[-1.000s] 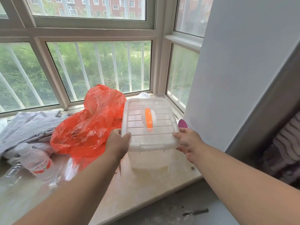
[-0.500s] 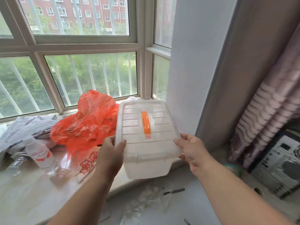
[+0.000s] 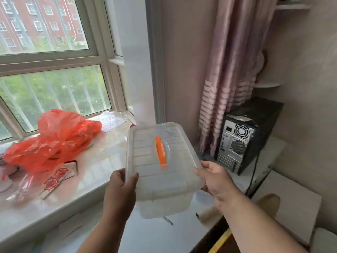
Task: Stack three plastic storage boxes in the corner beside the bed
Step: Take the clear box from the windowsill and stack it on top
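Note:
A clear plastic storage box with a ribbed lid and an orange handle hangs in the air in front of me, past the edge of the window sill. My left hand grips its near left edge, thumb on the lid. My right hand holds the near right edge. The box looks empty. No other storage box is in view.
A marble window sill on the left carries a red plastic bag and papers. A striped pink curtain hangs at the right, with a black computer tower beside it. White boards and a cardboard tube lie below.
I have lifted the box off the window sill and carried it to the right. My view has swung right, so the curtain and the computer tower now show.

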